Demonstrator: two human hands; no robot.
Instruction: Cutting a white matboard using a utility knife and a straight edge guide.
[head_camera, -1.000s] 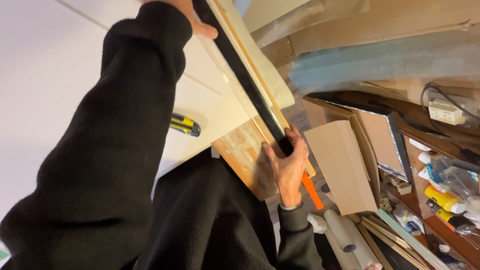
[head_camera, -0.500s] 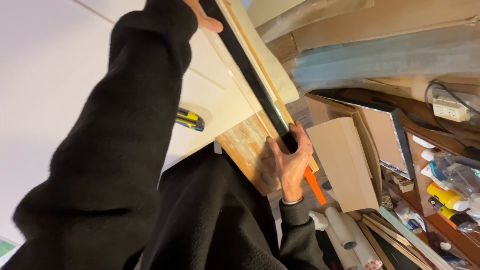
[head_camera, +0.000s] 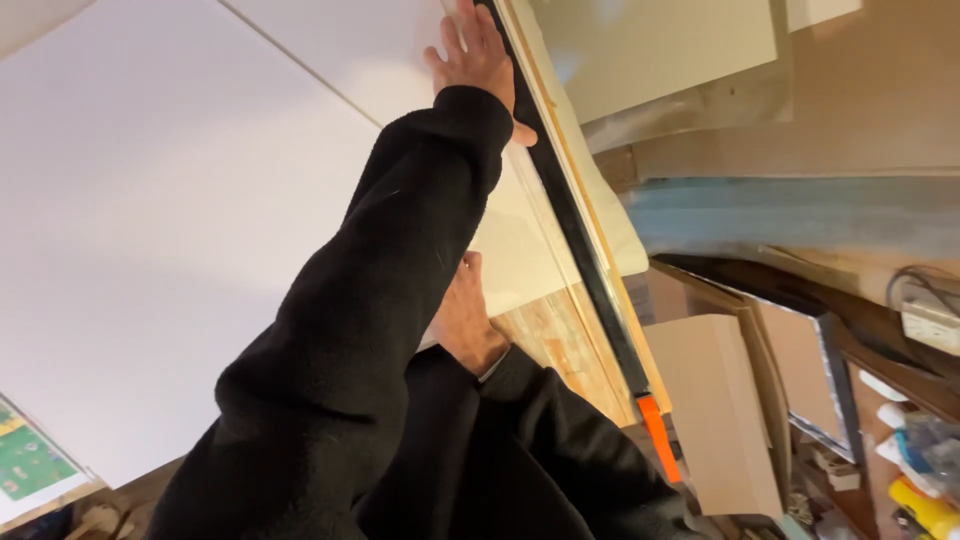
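since the earlier frame the right hand (head_camera: 462, 322) had left the long black straightedge (head_camera: 572, 215) and come to the white board (head_camera: 180, 220), mostly hidden behind the left sleeve, its fingers impossible to tell. left hand (head_camera: 478, 55) lay flat, fingers together, on the board against the straightedge, thumb touching it. straightedge ran along the board's right edge, its orange end (head_camera: 660, 438) near a cardboard box (head_camera: 715, 410).
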